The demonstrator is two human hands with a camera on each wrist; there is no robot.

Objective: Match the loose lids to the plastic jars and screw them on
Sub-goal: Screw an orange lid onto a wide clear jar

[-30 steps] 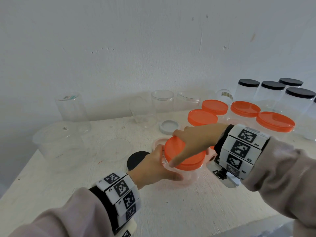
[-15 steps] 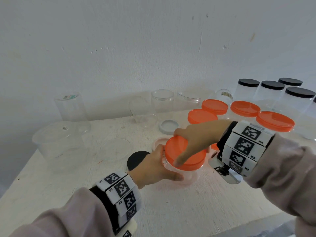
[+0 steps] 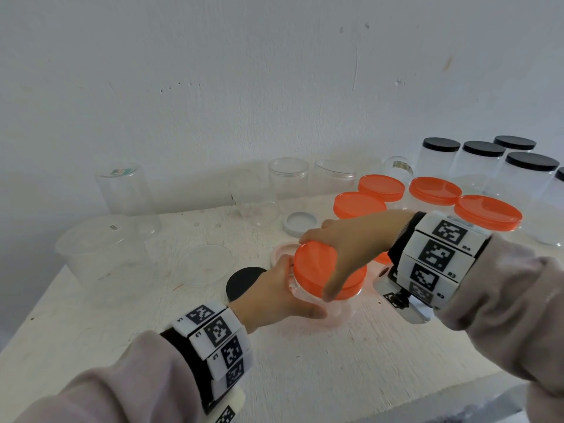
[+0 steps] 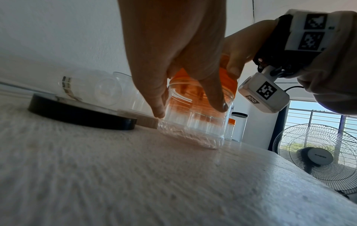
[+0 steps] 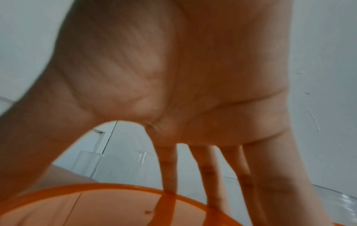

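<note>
On the counter (image 3: 305, 377), right hand (image 3: 351, 248) fingers spread from above over the orange lid (image 3: 317, 270), left hand (image 3: 274, 300) wrapping the upright clear jar (image 4: 193, 119) directly beneath.

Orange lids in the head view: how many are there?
5. One lid on the jar under the right hand; four lids on jars clustered back right. An orange sliver behind the right wrist may be a sixth.

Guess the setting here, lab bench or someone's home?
Probably a home or improvised workspace, not a lab: a rough whitewashed wooden table pushed against a scuffed, bare white wall, and a household standing fan beside a railed window.
</note>
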